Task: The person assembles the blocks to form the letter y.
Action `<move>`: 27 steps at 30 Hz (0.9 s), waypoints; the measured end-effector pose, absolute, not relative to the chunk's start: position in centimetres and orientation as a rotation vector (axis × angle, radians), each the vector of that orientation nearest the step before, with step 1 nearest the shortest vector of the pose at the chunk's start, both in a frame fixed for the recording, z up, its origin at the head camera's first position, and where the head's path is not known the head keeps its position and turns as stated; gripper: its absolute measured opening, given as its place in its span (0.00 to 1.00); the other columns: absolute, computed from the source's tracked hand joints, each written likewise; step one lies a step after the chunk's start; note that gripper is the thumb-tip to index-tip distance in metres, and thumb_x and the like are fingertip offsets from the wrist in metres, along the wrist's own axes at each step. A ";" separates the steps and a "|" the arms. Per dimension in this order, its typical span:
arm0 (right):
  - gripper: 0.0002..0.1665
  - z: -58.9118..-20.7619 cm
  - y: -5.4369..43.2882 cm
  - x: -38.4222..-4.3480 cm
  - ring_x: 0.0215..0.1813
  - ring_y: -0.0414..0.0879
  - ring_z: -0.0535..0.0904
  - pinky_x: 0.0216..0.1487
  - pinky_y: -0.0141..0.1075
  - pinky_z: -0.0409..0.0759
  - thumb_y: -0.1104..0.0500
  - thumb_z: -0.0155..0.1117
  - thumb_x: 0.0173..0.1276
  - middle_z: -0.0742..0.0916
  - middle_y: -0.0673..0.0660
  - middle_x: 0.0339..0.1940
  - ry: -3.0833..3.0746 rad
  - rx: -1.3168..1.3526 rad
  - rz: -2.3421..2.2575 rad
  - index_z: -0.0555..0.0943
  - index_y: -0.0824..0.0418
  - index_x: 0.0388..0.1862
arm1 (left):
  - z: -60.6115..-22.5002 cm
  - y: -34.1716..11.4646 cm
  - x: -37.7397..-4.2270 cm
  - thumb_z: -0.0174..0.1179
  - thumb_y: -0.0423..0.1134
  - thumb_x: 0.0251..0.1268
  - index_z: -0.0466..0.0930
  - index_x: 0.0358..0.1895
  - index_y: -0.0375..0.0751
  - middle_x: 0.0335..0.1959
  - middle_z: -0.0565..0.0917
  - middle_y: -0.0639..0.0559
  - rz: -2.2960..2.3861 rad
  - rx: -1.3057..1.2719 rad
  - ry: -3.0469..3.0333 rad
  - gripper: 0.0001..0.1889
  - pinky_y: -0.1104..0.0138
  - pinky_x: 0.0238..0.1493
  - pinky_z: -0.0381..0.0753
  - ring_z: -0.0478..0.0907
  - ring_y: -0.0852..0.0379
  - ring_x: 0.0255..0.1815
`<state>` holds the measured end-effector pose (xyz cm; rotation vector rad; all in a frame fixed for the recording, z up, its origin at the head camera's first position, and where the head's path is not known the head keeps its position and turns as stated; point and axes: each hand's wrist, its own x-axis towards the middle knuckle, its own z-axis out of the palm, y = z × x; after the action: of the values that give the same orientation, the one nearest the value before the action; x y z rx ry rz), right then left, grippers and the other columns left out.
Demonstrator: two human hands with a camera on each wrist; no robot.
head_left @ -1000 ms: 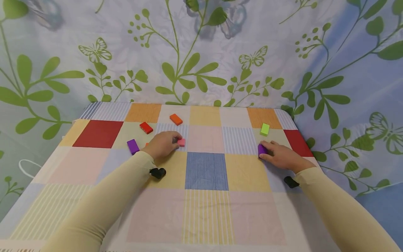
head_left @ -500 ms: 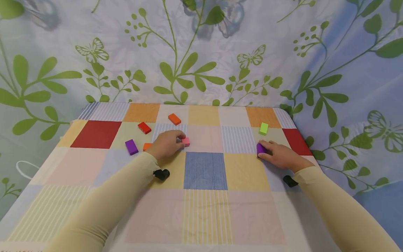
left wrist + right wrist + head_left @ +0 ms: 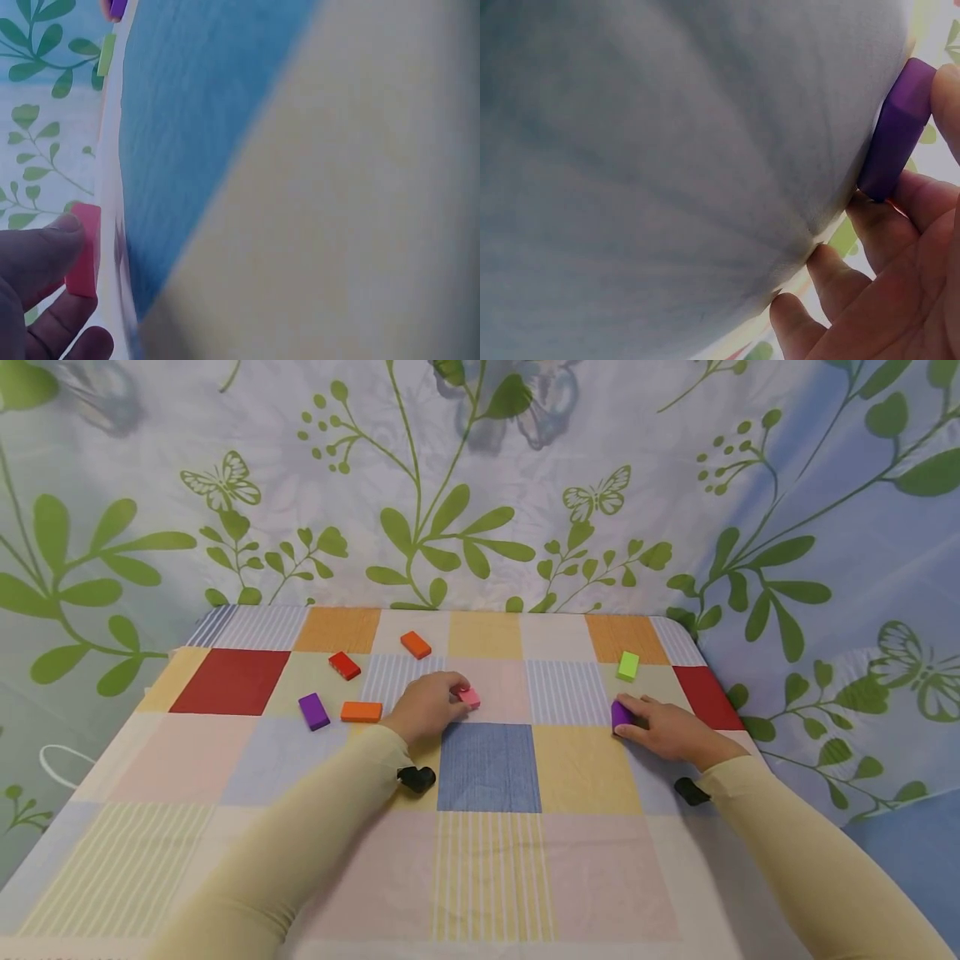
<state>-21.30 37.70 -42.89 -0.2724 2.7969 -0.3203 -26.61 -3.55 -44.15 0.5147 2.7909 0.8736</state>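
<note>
Near the middle of the table my left hand (image 3: 429,703) pinches a pink block (image 3: 469,697) between thumb and fingers. The left wrist view shows that pink block (image 3: 87,251) with the thumb laid on its face. Over on the right, my right hand (image 3: 666,728) holds a purple block (image 3: 621,717) at the cloth. In the right wrist view the purple block (image 3: 897,127) stands tilted between thumb and fingers, the other fingertips touching the cloth. Just behind it lies a lime green block (image 3: 628,666).
To the left lie an orange block (image 3: 362,712), another purple block (image 3: 313,712) and a red block (image 3: 345,665). A second orange block (image 3: 416,644) sits farther back. A patchwork cloth (image 3: 491,877) covers the table, and a leaf-print curtain (image 3: 465,460) hangs directly behind.
My left hand has moved right with the pink block, uncovering the orange block beside the wrist. The right hand has stayed in place on the purple block.
</note>
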 end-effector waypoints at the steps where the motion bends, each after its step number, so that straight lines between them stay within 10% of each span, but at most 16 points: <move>1: 0.48 -42.8 37.7 -21.3 0.75 0.81 0.66 0.71 0.70 0.70 0.39 0.62 0.77 0.65 0.81 0.79 2.799 -0.274 -0.321 0.58 0.59 0.86 | -44.2 -3.4 -26.7 0.68 0.44 0.71 0.82 0.61 0.46 0.49 0.86 0.51 0.866 0.515 2.794 0.19 0.55 0.62 0.81 0.81 0.50 0.50; 27: 0.51 -42.7 38.8 -21.4 0.78 0.74 0.65 0.73 0.68 0.69 0.43 0.73 0.70 0.72 0.74 0.77 2.771 -0.270 -0.450 0.62 0.57 0.84 | -45.2 -2.2 -27.3 0.70 0.48 0.68 0.80 0.68 0.49 0.55 0.86 0.49 0.950 0.341 2.734 0.26 0.51 0.64 0.72 0.80 0.48 0.53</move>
<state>-21.42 38.83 -42.67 -0.2700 2.7714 -0.4501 -27.27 -2.24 -45.18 0.3409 2.7342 0.9505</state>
